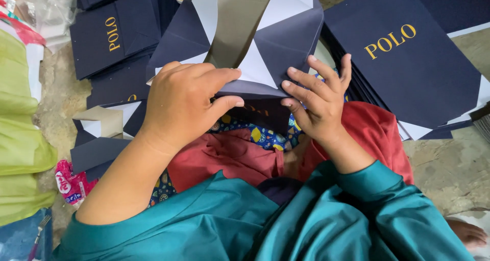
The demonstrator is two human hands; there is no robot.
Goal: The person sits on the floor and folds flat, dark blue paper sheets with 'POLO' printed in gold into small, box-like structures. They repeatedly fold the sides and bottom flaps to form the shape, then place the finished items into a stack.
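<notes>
While looking down through the head view, finds a half-folded navy paper bag (275, 52) held over the lap, its end flaps laid open, white inner faces showing, and a grey card strip (237, 26) lying along the middle.

Left hand (181, 100): clenched on the near edge of the bag, fingers curled over the top of the fold and thumb tucked beneath, so a true pinch on the paper. Right hand (319, 100): not gripping, fingers spread and laid flat on the right side of the same fold, pressing rather than holding.

Beneath both hands, a red cloth (229, 159) across the lap, with teal sleeves (357, 220) below. To the right, touching nothing in hand, a stack of flat navy bags (408, 72) with gold lettering; to the upper left, a second pile of bags (115, 36). Further left, green fabric (20, 138) and a pink wrapper (71, 182) on the rough concrete floor (449, 169).

Risks, as a judgement only: with just the left pinch fixing the bag and the lap soft underneath, could slip sideways and crease crooked. Uneven pressure from the flat right fingers might buckle the flap or shift the card strip off centre. Too hard a pinch could tear or scar the edge.
</notes>
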